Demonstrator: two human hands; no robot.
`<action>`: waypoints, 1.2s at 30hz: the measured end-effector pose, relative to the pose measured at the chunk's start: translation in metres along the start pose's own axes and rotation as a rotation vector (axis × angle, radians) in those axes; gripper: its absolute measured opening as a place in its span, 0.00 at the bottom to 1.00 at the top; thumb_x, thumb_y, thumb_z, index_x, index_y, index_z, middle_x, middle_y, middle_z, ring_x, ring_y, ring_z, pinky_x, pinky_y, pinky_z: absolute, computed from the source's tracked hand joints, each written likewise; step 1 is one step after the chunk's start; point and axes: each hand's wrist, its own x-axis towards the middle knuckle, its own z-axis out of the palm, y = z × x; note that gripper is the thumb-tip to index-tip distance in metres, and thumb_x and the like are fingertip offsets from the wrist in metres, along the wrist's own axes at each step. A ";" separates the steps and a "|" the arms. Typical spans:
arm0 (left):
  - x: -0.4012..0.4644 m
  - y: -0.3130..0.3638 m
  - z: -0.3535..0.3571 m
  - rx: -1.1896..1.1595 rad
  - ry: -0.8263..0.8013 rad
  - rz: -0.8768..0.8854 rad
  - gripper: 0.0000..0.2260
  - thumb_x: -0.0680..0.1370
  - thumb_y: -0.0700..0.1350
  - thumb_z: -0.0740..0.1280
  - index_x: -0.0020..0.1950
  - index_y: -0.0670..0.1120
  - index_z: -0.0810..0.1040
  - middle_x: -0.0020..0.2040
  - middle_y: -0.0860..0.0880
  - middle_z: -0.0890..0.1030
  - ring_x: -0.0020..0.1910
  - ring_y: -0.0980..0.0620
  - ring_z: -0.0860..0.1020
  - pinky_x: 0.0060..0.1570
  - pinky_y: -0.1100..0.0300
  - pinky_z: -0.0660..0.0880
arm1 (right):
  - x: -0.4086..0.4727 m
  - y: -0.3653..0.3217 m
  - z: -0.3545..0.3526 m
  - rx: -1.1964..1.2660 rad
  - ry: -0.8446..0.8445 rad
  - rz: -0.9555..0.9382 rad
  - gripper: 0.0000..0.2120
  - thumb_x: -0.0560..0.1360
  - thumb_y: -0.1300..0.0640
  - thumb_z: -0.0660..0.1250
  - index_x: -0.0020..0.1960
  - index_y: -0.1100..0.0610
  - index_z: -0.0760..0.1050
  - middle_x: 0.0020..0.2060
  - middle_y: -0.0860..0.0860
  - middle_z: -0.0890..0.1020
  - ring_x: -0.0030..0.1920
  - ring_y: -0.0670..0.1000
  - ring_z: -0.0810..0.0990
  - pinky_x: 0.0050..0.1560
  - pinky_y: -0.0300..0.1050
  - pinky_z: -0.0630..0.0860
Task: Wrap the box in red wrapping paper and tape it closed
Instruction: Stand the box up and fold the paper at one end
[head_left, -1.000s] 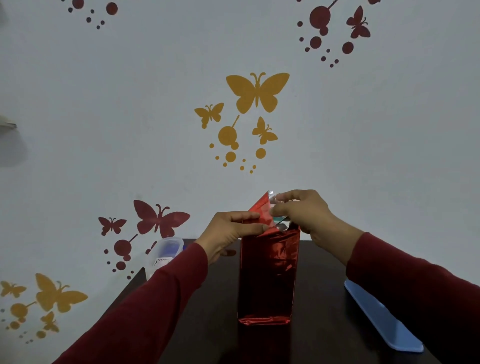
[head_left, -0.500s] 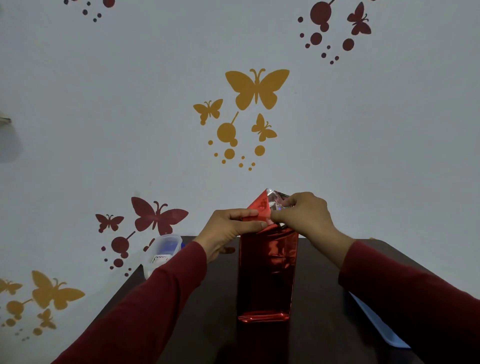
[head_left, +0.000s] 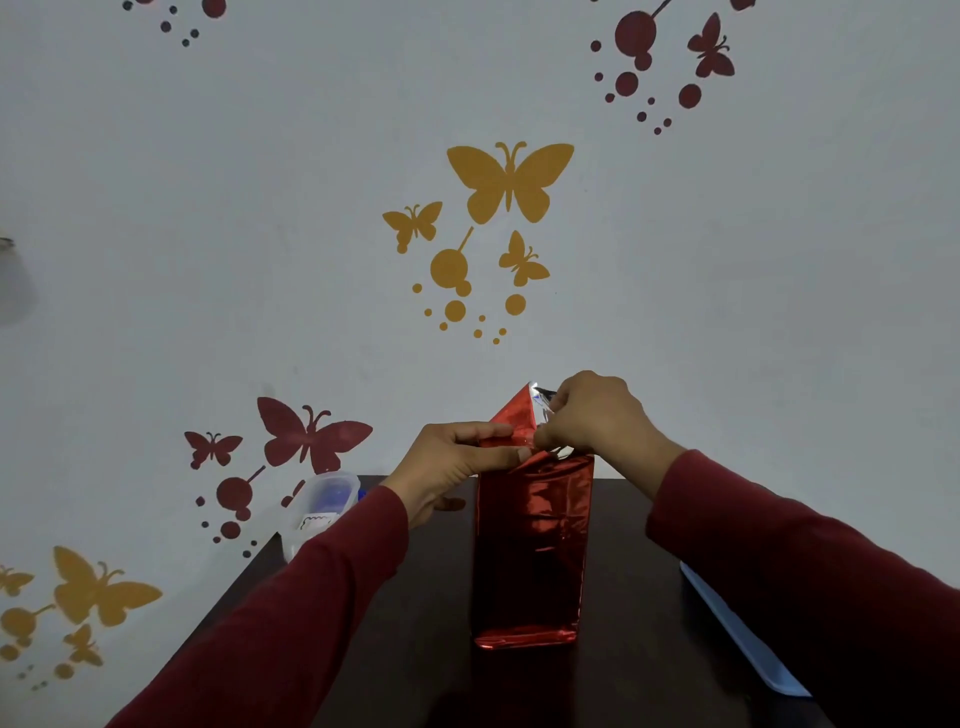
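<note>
The box (head_left: 530, 551) stands upright on the dark tabletop (head_left: 634, 597), about in the middle of it, and its long sides are already covered in shiny red wrapping paper (head_left: 535, 519). The bottom end looks folded under and flattened against the tabletop. What is left is the top end, and that is where both hands are busy.

The left hand (head_left: 457, 462) comes in from the side, thumb and fingers pinching the paper at the top left edge of the box and holding a fold down there. The right hand (head_left: 597, 421) is above the top right corner, fingers curled over and pinching a pointed flap (head_left: 519, 415) that stands up from the top, red outside with the silver backing showing along its edge. From here I cannot quite see whether there is a bit of tape under the right fingers or only the silvery inside of the paper.

So I would judge the job well past halfway: the body is wrapped and the top end is being folded in. The flap has yet to be laid down flat and taped, and I see no tape on that end so far.

A clear plastic container (head_left: 324, 506) sits at the far left corner of the tabletop, behind the left sleeve, and a light blue flat thing (head_left: 743, 639) lies along the right edge, partly hidden by the right arm.
</note>
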 end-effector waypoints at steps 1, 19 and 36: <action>0.000 0.000 0.000 0.000 0.001 0.000 0.18 0.66 0.52 0.83 0.55 0.60 0.87 0.55 0.58 0.85 0.61 0.57 0.78 0.60 0.40 0.74 | -0.001 0.001 -0.001 -0.004 0.006 -0.006 0.19 0.61 0.54 0.81 0.51 0.54 0.82 0.46 0.51 0.83 0.42 0.52 0.84 0.40 0.44 0.80; 0.001 0.001 -0.001 0.001 -0.003 -0.026 0.18 0.65 0.51 0.84 0.54 0.61 0.87 0.55 0.58 0.86 0.62 0.53 0.78 0.61 0.39 0.75 | 0.027 0.025 0.040 0.777 -0.078 0.192 0.38 0.52 0.56 0.73 0.63 0.49 0.73 0.56 0.56 0.81 0.51 0.57 0.85 0.50 0.54 0.86; -0.006 0.003 -0.002 0.026 -0.013 -0.033 0.18 0.66 0.51 0.83 0.54 0.62 0.87 0.58 0.57 0.85 0.64 0.53 0.77 0.63 0.37 0.75 | 0.004 0.025 0.029 0.869 -0.097 0.164 0.17 0.66 0.67 0.71 0.54 0.58 0.77 0.45 0.56 0.83 0.41 0.55 0.83 0.40 0.46 0.79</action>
